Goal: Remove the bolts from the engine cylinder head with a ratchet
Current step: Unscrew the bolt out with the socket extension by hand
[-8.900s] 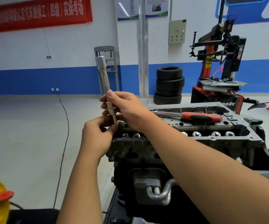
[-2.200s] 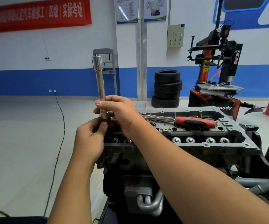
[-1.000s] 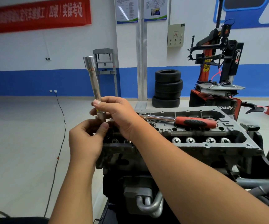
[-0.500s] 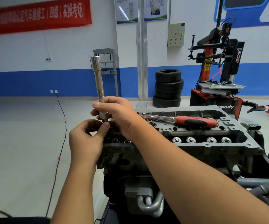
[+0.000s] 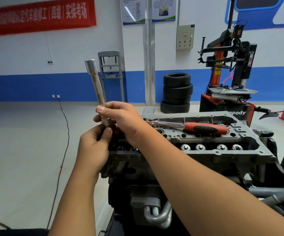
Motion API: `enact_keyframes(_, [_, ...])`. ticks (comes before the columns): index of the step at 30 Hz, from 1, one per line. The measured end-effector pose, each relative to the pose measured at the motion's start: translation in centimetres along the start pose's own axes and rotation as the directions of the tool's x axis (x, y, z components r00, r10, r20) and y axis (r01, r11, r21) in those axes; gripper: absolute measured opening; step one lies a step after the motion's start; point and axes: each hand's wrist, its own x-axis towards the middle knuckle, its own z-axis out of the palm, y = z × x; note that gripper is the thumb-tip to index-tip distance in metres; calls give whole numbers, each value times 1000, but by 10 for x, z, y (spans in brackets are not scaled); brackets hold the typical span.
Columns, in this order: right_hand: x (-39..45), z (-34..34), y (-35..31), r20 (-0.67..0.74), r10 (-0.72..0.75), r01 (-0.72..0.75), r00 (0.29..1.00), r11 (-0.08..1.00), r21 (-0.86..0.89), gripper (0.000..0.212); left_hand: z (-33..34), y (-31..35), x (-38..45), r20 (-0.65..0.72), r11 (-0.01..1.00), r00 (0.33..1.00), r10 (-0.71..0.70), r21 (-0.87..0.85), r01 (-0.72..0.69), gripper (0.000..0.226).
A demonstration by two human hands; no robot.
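The long socket extension (image 5: 97, 87) had tipped further left at its top since half a second before, while both hands stayed at its base. The right hand (image 5: 122, 120) gripped the lower shaft, fingers curled round it. Just below, the left hand (image 5: 93, 147) pinched the bottom end between thumb and fingers. The cylinder head (image 5: 206, 150) lay under and right of both hands. The ratchet (image 5: 189, 126) rested on it, just right of the right hand, ungripped.
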Motion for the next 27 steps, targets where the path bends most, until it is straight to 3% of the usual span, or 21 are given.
enact_keyframes(2, [0, 0, 0, -5, 15, -15, 1000, 1000, 2, 11, 0, 0, 1, -15, 1000, 1000, -1, -7, 1, 27])
enact_keyframes(6, [0, 0, 1, -7, 2, -2, 1000, 1000, -20, 12, 2, -3, 0, -143, 998, 988, 63, 11, -63, 12])
enact_keyframes(8, [0, -1, 1, -3, -4, 4, 1000, 1000, -19, 12, 2, -3, 0, -117, 997, 991, 71, 9, -71, 11])
enact_keyframes(12, [0, 0, 0, 8, 25, -25, 1000, 1000, 5, 12, 1, -1, 0, -39, 999, 999, 1, -44, -3, 33])
enact_keyframes(16, [1, 0, 0, -2, 16, -16, 1000, 1000, -15, 12, 2, -4, 1, -145, 998, 988, 47, -36, -53, 9])
enact_keyframes(19, [0, -1, 1, -7, -6, 6, 1000, 1000, -29, 11, 1, -4, 0, -98, 998, 994, 51, -22, -54, 6])
enact_keyframes(22, [0, 0, 2, 3, 3, -3, 1000, 1000, -19, 10, 0, -3, 1, -8, 998, 1000, -21, -61, 20, 24])
enact_keyframes(24, [0, 0, 1, 8, 12, -12, 1000, 1000, -12, 10, 1, -2, 2, -36, 999, 999, -19, -49, 17, 27])
enact_keyframes(27, [0, 0, 1, 10, 10, -10, 1000, 1000, -25, 12, 2, -3, 1, -124, 999, 991, 48, -10, -49, 14])
